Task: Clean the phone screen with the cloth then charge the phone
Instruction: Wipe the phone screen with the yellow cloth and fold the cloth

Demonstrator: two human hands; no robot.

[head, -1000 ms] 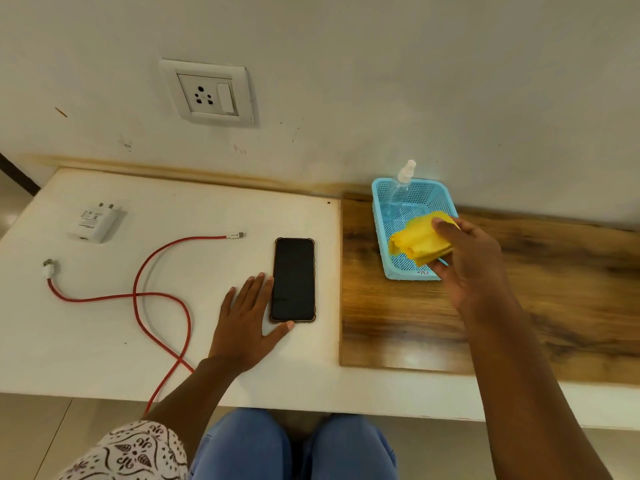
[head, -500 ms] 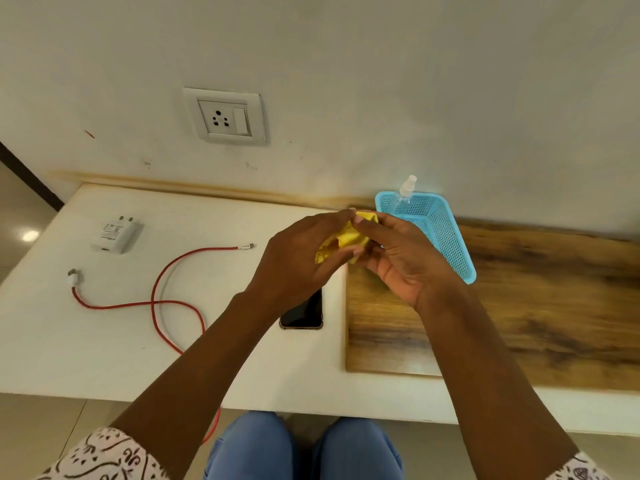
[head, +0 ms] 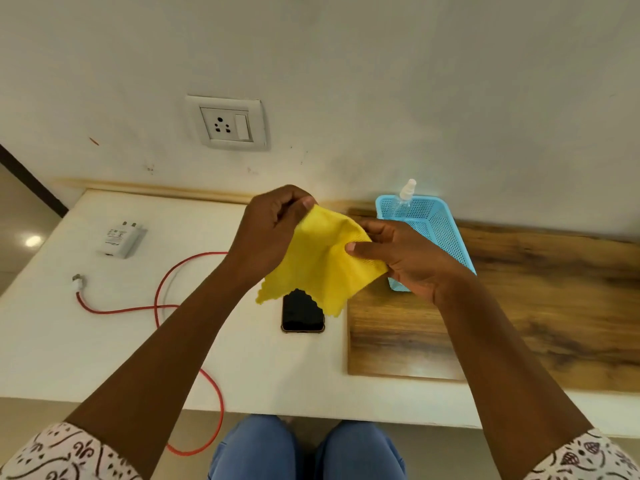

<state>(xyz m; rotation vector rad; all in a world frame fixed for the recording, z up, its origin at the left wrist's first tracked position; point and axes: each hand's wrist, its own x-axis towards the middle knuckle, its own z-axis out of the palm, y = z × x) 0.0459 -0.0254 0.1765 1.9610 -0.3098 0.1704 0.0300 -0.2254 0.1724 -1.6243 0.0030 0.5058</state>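
Both hands are raised above the white counter [head: 86, 341], each pinching the yellow cloth [head: 322, 265]; the left hand [head: 270, 233] grips an upper corner between thumb and curled fingers, the right hand [head: 405, 261] nips the opposite edge with thumb on top and fingers behind; held so, the cloth hangs spread as a slack sheet, which I judge to be an opening-out to obtain a flat wiping face.

The phone [head: 302, 315] lies face up on the counter below the cloth, screen dark, its far end hidden by the hanging hem; whether hem and glass touch cannot be told; wiping has, by appearance, not yet begun.

The blue basket [head: 446, 230] rests on the wooden board [head: 519, 313] against the wall, partly behind the right hand; a spray bottle [head: 405, 195] lies in it.

Charging items are laid out to the left, well apart from the phone: the white adapter [head: 121, 239] unplugged on the counter; the red cable [head: 159, 306] loose, one loop hanging over the front edge; the wall socket [head: 227, 124] above, nothing inserted; the charging stage is wholly outstanding.
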